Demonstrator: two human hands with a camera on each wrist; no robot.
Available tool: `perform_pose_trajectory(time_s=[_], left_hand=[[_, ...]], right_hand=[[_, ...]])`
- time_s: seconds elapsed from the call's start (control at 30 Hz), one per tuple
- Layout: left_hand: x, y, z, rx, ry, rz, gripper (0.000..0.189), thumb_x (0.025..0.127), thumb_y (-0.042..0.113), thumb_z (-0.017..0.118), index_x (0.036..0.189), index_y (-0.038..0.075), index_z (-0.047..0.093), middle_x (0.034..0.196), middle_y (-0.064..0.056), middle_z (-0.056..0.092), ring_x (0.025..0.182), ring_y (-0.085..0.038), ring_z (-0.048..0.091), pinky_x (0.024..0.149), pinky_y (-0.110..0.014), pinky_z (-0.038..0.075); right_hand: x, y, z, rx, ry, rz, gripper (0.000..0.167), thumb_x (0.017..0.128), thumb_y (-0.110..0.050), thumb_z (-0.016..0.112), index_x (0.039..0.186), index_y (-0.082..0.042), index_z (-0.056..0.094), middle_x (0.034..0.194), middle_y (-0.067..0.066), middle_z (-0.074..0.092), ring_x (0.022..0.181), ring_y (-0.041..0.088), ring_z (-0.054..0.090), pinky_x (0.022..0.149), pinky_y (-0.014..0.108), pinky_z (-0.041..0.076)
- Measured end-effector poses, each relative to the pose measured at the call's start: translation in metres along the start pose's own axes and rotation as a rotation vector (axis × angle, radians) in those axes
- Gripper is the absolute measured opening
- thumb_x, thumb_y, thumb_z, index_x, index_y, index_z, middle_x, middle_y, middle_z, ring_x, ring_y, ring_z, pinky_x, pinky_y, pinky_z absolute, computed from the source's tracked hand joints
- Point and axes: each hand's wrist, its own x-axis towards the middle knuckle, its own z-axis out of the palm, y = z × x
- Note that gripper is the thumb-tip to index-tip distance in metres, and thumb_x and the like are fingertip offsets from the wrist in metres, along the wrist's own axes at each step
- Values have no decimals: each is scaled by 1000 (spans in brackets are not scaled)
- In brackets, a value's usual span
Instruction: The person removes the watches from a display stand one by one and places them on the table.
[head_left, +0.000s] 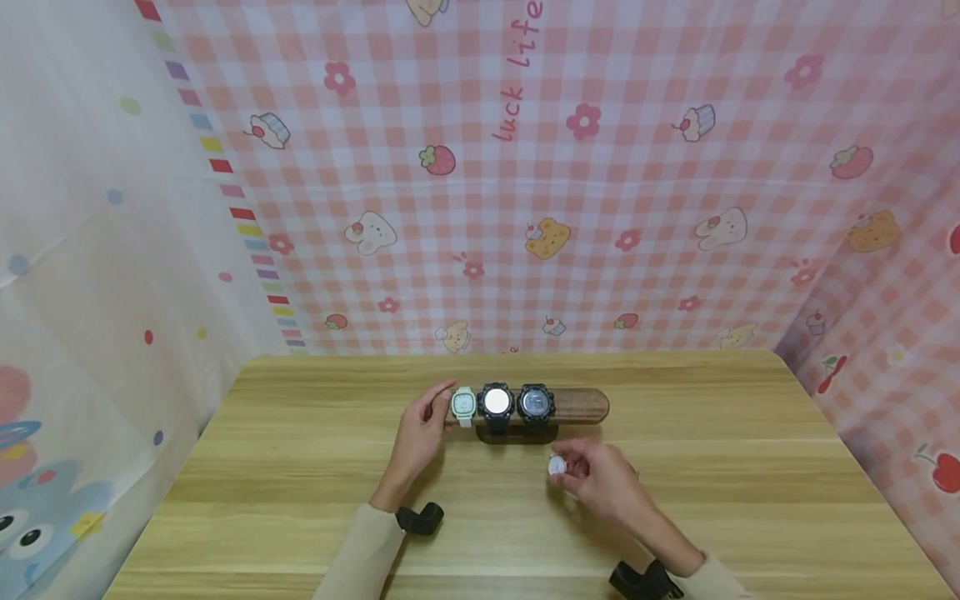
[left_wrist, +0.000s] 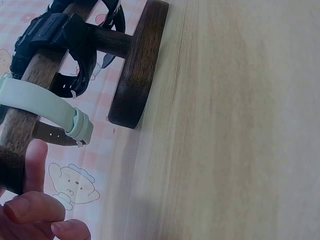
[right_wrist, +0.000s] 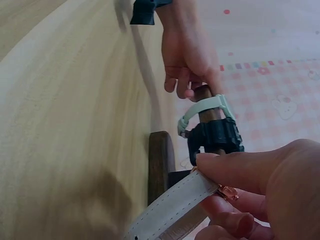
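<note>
A dark wooden watch stand [head_left: 581, 405] holds a mint-green watch [head_left: 464, 404] at its left, then a black watch with a bright white face [head_left: 497, 402] and a second black watch [head_left: 536, 402]. My left hand [head_left: 420, 429] grips the left end of the stand's bar, with its fingers wrapped about the end in the left wrist view. In front of the stand, my right hand [head_left: 600, 479] pinches a small white-faced watch [head_left: 557, 465]. Its pale stitched strap [right_wrist: 172, 207] hangs from thumb and fingers in the right wrist view, beside rose-gold metal.
The stand's base [left_wrist: 137, 75] rests on a light wooden table [head_left: 300, 467]. Behind the table hangs a pink checked cloth [head_left: 480, 208], and a white dotted cloth [head_left: 75, 250] covers the left side. Black wrist mounts [head_left: 422, 518] sit on both forearms.
</note>
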Motion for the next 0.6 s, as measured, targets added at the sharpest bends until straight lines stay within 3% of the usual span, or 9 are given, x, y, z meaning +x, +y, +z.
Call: perform_pose_trajectory(time_s=[0.3,0.6], left_hand=[[1,0,0,8,-1,-3,32,106,14,49,133,3,61,101,-15,65,81,-44,62,73,-52,58],[1,-1,0,7,-6,5,32,106,14,48,133,3,61,94,-13,63,81,-45,62,73,-51,58]], right_hand=[[0,3,7,-51,27,3,36,75,0,82,109,4,71,72,-7,60,61,1,47,52,18,43],[-1,5,15,-61,26,-9,33,74,0,81,106,3,71,71,-7,60,62,0,49,54,18,46]])
